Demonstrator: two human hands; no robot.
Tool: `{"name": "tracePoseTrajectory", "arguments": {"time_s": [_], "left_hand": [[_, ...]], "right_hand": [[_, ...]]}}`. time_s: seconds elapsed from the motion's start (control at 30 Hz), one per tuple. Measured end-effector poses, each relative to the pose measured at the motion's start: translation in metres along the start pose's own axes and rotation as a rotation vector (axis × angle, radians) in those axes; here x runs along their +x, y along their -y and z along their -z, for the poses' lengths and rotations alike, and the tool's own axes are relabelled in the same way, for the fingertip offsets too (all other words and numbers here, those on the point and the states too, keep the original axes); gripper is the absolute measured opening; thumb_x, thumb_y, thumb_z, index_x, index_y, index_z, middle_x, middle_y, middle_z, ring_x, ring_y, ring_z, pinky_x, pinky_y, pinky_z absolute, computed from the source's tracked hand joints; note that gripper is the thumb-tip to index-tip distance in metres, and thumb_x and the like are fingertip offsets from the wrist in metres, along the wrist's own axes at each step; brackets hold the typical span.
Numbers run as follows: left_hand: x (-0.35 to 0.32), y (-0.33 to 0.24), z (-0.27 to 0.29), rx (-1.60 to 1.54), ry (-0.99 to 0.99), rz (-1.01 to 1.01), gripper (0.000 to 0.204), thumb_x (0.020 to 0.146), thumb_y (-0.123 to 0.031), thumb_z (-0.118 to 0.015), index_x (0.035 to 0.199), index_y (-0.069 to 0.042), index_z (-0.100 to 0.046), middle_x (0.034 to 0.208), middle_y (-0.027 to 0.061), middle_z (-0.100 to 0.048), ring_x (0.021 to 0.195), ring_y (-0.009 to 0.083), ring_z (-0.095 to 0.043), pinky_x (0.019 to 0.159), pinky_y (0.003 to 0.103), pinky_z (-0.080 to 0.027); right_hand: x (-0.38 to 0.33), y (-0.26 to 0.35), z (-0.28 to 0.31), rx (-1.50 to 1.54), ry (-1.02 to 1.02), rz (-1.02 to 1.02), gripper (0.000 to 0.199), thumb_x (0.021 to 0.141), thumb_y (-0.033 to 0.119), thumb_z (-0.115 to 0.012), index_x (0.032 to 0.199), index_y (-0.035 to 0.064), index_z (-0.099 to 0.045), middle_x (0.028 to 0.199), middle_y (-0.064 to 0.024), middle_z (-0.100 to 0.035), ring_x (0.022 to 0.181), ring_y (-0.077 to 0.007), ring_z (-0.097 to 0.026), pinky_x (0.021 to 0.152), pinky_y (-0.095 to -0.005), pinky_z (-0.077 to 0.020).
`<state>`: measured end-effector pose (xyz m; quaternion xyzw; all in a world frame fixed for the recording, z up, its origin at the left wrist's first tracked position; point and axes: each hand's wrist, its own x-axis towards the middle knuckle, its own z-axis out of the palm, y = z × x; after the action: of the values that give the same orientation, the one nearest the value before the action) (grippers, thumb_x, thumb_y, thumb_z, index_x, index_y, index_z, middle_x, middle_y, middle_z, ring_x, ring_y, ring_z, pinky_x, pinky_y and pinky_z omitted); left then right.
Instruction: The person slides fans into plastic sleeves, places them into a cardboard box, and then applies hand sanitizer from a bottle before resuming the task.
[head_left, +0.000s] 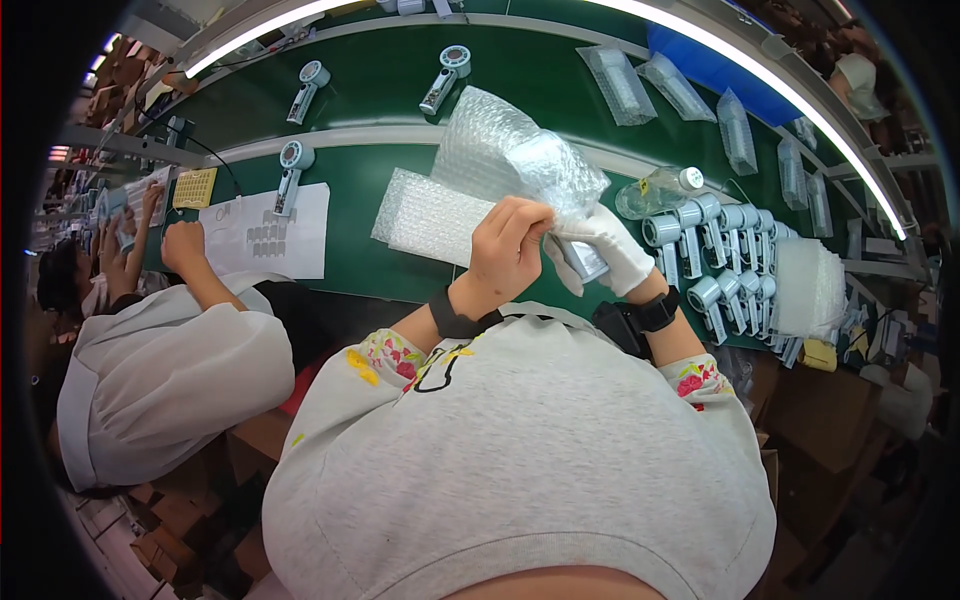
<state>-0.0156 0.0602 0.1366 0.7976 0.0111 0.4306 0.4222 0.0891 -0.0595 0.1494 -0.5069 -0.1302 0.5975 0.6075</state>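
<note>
My bare left hand [507, 252] grips the lower edge of a clear bubble-wrap bag [515, 150] held up over the green bench. My right hand [605, 252], in a white glove, holds a pale blue handheld fan [585, 262] at the bag's mouth; most of the fan is hidden by the hands and the wrap. Both wrists wear black bands. A flat stack of bubble-wrap bags [425, 215] lies on the bench just left of my hands.
Several pale blue handheld fans [715, 250] lie in rows at my right beside a clear bottle [655, 190]. Wrapped fans [620, 85] and loose fans [445, 80] ride the green conveyor [380, 70] behind. A person in white [160, 370] works at my left over paper sheets [265, 230].
</note>
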Motion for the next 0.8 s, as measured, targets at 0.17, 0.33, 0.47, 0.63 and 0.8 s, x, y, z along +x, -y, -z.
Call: {"name": "tracePoseTrajectory", "arguments": {"time_s": [0.17,0.33,0.47,0.63,0.8], "left_hand": [[0.01,-0.003,-0.003,0.039,0.057,0.01,0.013,0.073,0.004,-0.058,0.083,-0.003,-0.055,0.073,0.009,-0.055,0.066,0.0261,-0.054,0.057,0.031,-0.045],[-0.002,-0.001,-0.004,-0.034,0.187,0.019,0.01,0.076,0.003,-0.058,0.084,-0.002,-0.055,0.074,0.0092,-0.057,0.065,0.0232,-0.056,0.058,0.029,-0.045],[0.013,0.01,0.001,-0.219,0.162,0.277,0.007,0.081,0.003,-0.055,0.087,0.0,-0.056,0.069,0.0041,-0.056,0.057,0.013,-0.051,0.052,0.024,-0.041],[0.07,0.043,0.023,-0.433,0.365,0.752,0.01,0.084,-0.005,-0.055,0.089,0.003,-0.06,0.074,0.0049,-0.062,0.067,0.0083,-0.055,0.06,0.023,-0.044],[0.124,0.079,0.0,-0.246,0.544,0.736,0.014,0.084,-0.009,-0.056,0.088,0.004,-0.06,0.074,0.0074,-0.063,0.068,0.0113,-0.057,0.063,0.024,-0.045]], "right_hand": [[0.001,-0.001,-0.001,-0.233,-0.183,0.29,0.029,0.087,0.03,-0.051,0.095,0.0015,-0.053,0.069,-0.009,-0.058,0.044,-0.0171,-0.054,0.036,-0.0261,-0.0408],[-0.007,0.009,0.007,0.007,-0.292,0.014,0.032,0.087,0.032,-0.051,0.089,0.0011,-0.056,0.064,-0.0076,-0.057,0.041,-0.0151,-0.051,0.037,-0.0256,-0.04],[-0.007,0.022,0.031,-0.48,-0.343,-0.112,0.033,0.087,0.033,-0.051,0.079,0.002,-0.058,0.057,-0.0065,-0.055,0.039,-0.0137,-0.049,0.036,-0.0241,-0.0382],[-0.009,0.067,0.027,-0.432,-0.218,-0.08,0.04,0.088,0.035,-0.052,0.064,0.0038,-0.061,0.053,-0.0043,-0.057,0.04,-0.0111,-0.05,0.034,-0.023,-0.0383],[0.001,0.079,0.022,-0.313,-0.316,0.016,0.037,0.088,0.034,-0.051,0.076,0.0008,-0.062,0.057,-0.0053,-0.057,0.041,-0.0107,-0.051,0.034,-0.0214,-0.0364]]}}
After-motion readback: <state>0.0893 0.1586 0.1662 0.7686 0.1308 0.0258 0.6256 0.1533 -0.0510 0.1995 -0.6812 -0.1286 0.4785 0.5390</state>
